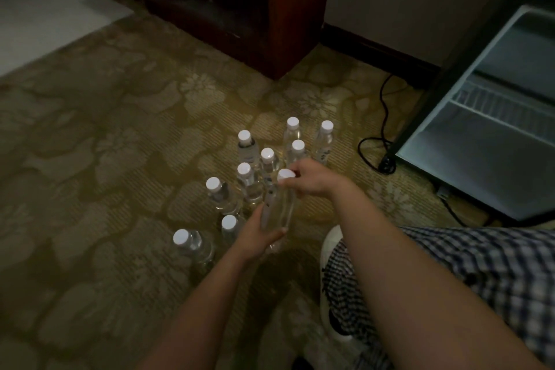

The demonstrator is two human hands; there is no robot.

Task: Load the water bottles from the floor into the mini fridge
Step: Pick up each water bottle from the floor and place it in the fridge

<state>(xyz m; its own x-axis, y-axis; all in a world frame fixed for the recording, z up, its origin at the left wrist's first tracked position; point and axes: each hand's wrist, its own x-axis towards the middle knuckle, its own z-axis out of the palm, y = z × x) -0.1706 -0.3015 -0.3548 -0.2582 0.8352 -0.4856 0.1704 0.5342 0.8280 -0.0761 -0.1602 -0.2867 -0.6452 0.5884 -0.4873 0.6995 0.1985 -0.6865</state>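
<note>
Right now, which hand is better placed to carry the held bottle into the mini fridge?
Probably the right hand. It grips the held bottle near the cap, and the open mini fridge lies on its side; the left hand holds the lower part, farther away.

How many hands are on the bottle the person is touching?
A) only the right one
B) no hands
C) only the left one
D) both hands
D: the left hand grips the lower part of the bottle, and the right hand pinches it up by the white cap.
</note>
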